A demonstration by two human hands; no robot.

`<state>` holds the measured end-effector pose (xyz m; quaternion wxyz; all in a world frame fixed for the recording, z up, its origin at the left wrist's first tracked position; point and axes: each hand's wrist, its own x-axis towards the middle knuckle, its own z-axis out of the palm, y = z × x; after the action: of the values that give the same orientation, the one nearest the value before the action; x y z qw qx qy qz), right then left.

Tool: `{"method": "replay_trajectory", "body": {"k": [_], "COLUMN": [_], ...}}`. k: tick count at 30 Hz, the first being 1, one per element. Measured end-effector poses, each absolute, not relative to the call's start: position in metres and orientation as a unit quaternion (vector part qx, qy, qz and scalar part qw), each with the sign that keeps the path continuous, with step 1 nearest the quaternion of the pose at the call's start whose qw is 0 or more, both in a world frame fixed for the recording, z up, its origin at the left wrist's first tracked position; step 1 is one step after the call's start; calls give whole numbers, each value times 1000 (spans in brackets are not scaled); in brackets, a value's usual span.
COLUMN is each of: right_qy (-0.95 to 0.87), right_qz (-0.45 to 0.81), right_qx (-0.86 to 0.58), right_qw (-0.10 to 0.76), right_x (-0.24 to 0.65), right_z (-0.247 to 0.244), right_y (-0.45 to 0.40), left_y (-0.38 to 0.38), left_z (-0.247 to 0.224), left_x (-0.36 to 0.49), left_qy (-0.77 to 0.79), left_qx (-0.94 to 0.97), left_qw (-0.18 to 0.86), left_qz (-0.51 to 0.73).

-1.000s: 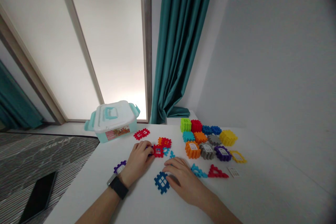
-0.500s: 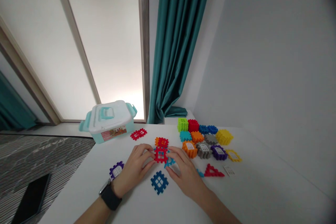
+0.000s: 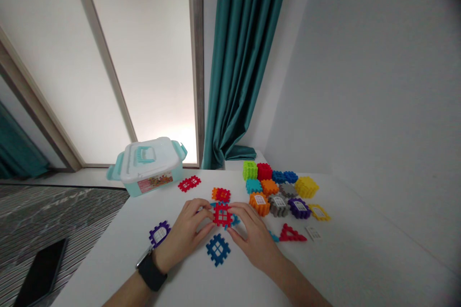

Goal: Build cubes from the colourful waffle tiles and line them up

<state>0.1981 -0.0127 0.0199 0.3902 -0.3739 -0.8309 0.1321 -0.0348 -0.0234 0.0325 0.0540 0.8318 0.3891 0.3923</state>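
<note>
A red square building tile with a window cutout is held between my two hands over the table. My left hand, with a black watch on its wrist, pinches the tile's left edge. At the right edge, the fingers of my right hand are closed on the same tile. Behind it shows part of a light blue piece, mostly hidden. A dark blue window tile lies flat in front of my hands. Just beyond them are red and orange tiles. A purple tile lies left of my left wrist.
Stacks of coloured tiles, among them an orange stack and a yellow stack, stand at the right. A red triangle lies nearer. A lidded box stands at the back left, beside a red double-window piece.
The red tile has shifted slightly down and to the right between my fingers. Both hands keep nearly the same place. The whole view has drifted a little.
</note>
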Motion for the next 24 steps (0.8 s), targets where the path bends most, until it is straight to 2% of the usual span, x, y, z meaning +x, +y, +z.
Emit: {"method": "replay_trajectory", "body": {"k": [16,19,24], "right_qy": [-796,-794,-798], "right_qz": [180,190,164], "right_qx": [-367,-364,-372], "right_qw": [446,448,444], "right_x": [195,193,194], "right_z": [30,33,31], "right_y": [-19,-21,-21], "left_y": [-27,-30,-28], "left_z": [46,46,38], "left_x": [-38,-37,-33], "left_qy": [296,318,396], "left_qx": [863,852,813], "left_qw": [-164,-134,7], "left_qz": [375,393,426]}}
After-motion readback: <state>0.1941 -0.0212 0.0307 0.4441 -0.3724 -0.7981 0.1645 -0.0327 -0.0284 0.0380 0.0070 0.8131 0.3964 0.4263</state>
